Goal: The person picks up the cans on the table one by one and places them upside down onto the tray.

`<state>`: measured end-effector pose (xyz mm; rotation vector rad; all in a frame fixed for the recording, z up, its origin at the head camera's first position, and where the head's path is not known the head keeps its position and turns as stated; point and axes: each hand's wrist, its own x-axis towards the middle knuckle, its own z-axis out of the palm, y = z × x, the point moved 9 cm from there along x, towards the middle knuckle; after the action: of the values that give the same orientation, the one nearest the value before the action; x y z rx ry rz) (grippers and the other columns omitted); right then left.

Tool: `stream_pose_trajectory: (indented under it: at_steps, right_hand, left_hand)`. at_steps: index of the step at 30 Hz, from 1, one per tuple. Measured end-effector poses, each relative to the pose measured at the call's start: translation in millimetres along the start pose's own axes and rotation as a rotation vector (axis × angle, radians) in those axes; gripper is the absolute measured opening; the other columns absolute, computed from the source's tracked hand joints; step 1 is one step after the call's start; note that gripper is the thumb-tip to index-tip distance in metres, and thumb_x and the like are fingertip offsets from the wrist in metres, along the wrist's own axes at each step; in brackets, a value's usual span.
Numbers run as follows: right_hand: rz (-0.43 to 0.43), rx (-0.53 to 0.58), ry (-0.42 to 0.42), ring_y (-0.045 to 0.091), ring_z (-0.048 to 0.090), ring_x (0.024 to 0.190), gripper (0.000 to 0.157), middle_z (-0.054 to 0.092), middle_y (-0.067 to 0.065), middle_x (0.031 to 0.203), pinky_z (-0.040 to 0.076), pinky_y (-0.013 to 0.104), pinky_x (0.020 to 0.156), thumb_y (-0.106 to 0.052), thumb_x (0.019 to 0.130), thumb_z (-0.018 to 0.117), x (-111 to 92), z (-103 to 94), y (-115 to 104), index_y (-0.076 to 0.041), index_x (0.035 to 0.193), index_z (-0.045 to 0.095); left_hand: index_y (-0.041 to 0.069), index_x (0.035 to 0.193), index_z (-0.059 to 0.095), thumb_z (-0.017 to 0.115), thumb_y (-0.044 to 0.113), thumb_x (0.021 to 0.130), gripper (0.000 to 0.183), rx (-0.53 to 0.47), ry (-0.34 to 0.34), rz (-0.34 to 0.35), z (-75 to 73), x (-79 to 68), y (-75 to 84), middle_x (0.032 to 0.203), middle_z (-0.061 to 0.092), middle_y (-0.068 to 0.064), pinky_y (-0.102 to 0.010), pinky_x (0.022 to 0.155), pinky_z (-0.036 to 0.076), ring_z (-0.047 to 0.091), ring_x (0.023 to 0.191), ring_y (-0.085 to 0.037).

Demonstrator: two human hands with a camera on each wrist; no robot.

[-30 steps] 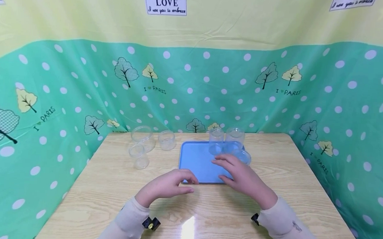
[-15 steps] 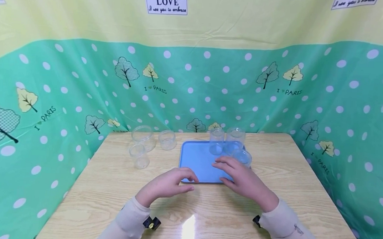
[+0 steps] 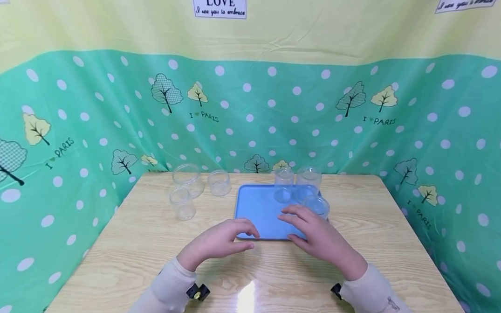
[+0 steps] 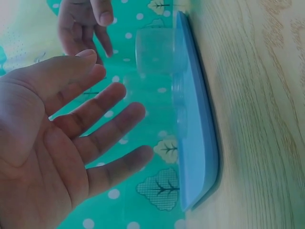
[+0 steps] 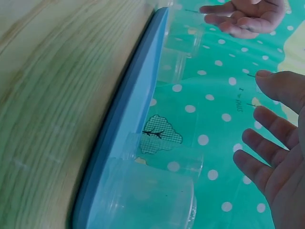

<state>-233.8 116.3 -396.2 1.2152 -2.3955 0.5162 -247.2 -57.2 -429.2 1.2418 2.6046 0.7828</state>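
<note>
Head view: bright, even light, with a white glare patch (image 3: 246,303) on the near part of the table (image 3: 103,262). Shadows are soft and faint. The printed cloth (image 3: 236,104) is legible at the far side; toward the left and right margins wide-angle distortion stretches its dots. The clear cups (image 3: 219,183) show mainly as pale rims. Wrist views: dimmer, hazy and cool in tint; the table grain is smeared, the cups are ghostly, and a dark shadow line edges the tray (image 3: 256,217).
</note>
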Motion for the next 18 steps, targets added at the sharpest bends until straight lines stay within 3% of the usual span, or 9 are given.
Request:
stream_pose_trajectory:
  at_steps: [11,18]
  right_hand:
    - [-0.011,0.008,0.000,0.016,0.048,0.127,0.059,0.052,-0.003,0.135,0.047,0.035,0.102,-0.022,0.082,0.077,1.6,0.9,-5.7,-0.021,0.136,0.053]
    - [-0.009,0.001,-0.021,0.014,0.052,0.124,0.056,0.055,-0.003,0.132,0.048,0.035,0.101,-0.025,0.084,0.075,2.2,2.4,-7.8,-0.021,0.136,0.054]
  left_hand:
    - [0.028,0.115,0.064,0.062,0.032,0.094,0.021,0.053,0.033,-0.034,-8.0,-6.2,-1.4,0.114,0.061,0.013,-0.026,0.091,0.050,0.058,0.105,-0.005]
    - [0.027,0.116,0.063,0.061,0.034,0.095,0.023,0.067,0.057,-0.057,-16.1,-11.1,-4.9,0.116,0.061,0.013,-0.028,0.094,0.050,0.058,0.111,-0.008]
